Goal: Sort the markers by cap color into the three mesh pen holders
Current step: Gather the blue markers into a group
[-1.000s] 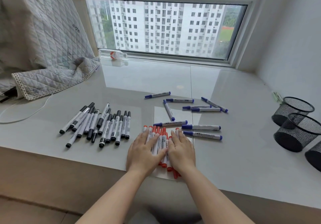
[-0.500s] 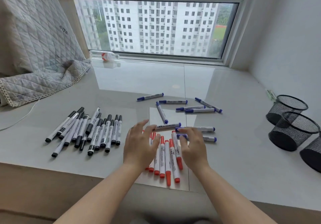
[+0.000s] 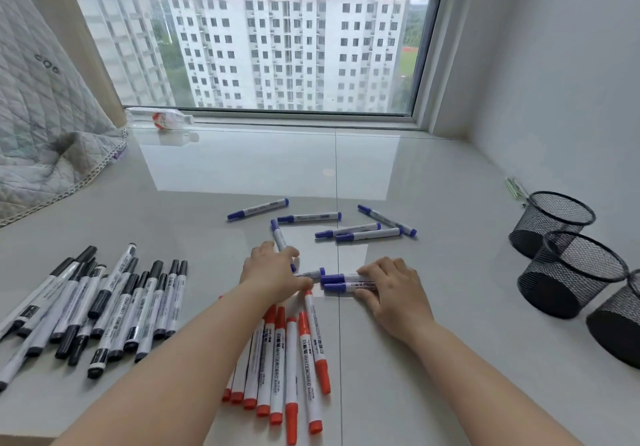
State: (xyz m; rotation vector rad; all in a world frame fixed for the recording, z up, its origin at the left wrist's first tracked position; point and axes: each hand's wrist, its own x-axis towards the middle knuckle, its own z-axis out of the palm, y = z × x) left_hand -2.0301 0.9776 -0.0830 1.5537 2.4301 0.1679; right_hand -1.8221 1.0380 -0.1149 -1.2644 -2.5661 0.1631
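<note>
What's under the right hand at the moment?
Two blue-capped markers lie side by side under the right hand, capped ends sticking out to the left. Their other ends are covered by the fingers.

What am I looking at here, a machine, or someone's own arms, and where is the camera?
No machine: these are a person's two bare arms, filmed by one wide-angle camera worn on the head, looking forward and down. They reach over a glossy window ledge. On it lie three groups of markers: black-capped markers at the left, red-capped markers nearest the person, and blue-capped markers scattered farther back. The left hand rests on some blue ones; whether it grips any is hard to tell. The right hand holds two blue markers lying side by side. Three black mesh pen holders stand at the right, no markers visible in them.
</note>
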